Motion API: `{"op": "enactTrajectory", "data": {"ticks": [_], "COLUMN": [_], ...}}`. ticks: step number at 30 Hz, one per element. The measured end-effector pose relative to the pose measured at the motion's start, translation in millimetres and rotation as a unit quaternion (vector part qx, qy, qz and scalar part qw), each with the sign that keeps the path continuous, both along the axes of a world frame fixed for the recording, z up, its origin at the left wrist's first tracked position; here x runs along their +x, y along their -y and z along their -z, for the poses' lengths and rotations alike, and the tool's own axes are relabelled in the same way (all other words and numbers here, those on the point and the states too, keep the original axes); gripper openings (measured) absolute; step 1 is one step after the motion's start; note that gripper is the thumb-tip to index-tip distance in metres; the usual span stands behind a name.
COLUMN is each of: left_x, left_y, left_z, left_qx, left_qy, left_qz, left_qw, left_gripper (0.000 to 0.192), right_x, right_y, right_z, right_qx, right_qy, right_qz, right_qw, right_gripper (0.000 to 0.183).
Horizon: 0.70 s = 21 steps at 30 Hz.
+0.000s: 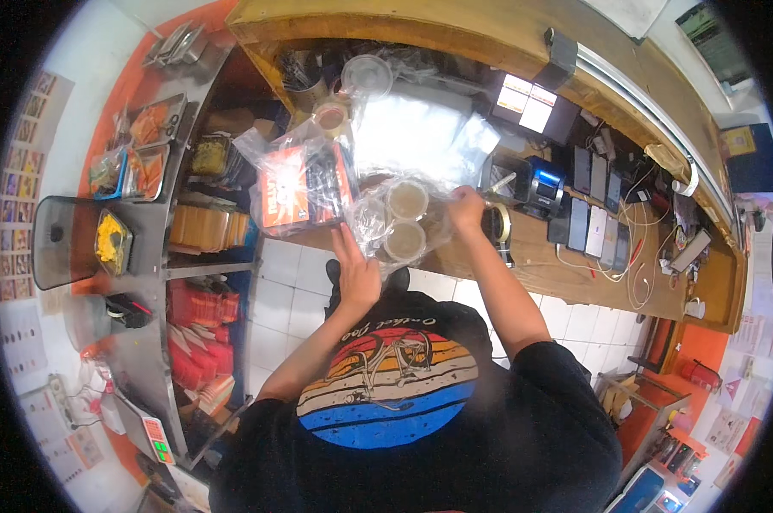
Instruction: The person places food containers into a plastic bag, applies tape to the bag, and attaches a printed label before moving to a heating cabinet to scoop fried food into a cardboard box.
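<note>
A clear plastic bag (434, 240) with two round lidded containers (407, 200) in it lies at the front edge of the wooden counter. My right hand (466, 208) grips the bag's right side with bent fingers. At the bag's lower left, my left hand (359, 276) has its fingers stretched toward an orange and black box (284, 186). Whether the left fingers pinch the film is unclear. The box bears writing and sits in a second clear plastic bag (252, 144). Behind the containers lies a shiny, glare-whitened sheet or bag (418, 138).
Rolls of tape (503, 224) and a small printer (543, 186) stand right of my right hand. Beyond are several phones (597, 227) with loose cables, and a lit screen (527, 106). A steel shelf (149, 247) with food trays is at left. White floor tiles (274, 269) show below.
</note>
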<state>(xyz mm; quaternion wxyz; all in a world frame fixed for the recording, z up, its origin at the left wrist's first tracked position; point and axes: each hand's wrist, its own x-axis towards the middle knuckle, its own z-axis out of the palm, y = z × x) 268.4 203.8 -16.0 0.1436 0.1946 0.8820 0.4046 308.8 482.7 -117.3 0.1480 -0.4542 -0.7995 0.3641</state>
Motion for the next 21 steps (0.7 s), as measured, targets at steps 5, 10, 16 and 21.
{"op": "enactTrajectory", "data": {"ticks": [5, 10, 16, 21], "left_x": [-7, -27, -32, -51], "left_y": [5, 5, -13, -2], "left_z": [-26, -34, -8, -5], "left_qx": [-0.046, 0.064, 0.062, 0.064], "left_qy": [-0.102, 0.005, -0.099, -0.179], "left_qz": [-0.008, -0.01, 0.006, -0.016], "left_qw": [0.994, 0.998, 0.993, 0.982], "left_gripper": [0.044, 0.022, 0.021, 0.018], "right_x": [18, 14, 13, 16], "right_y": [5, -11, -20, -15], "right_z": [-88, -91, -74, -90], "right_qx": [-0.002, -0.204, -0.579, -0.214], "right_qy": [0.031, 0.015, -0.152, -0.213], "right_qz": [-0.103, -0.087, 0.029, 0.024], "right_qw": [0.994, 0.975, 0.8, 0.953], "right_gripper": [0.026, 0.021, 0.014, 0.018]}}
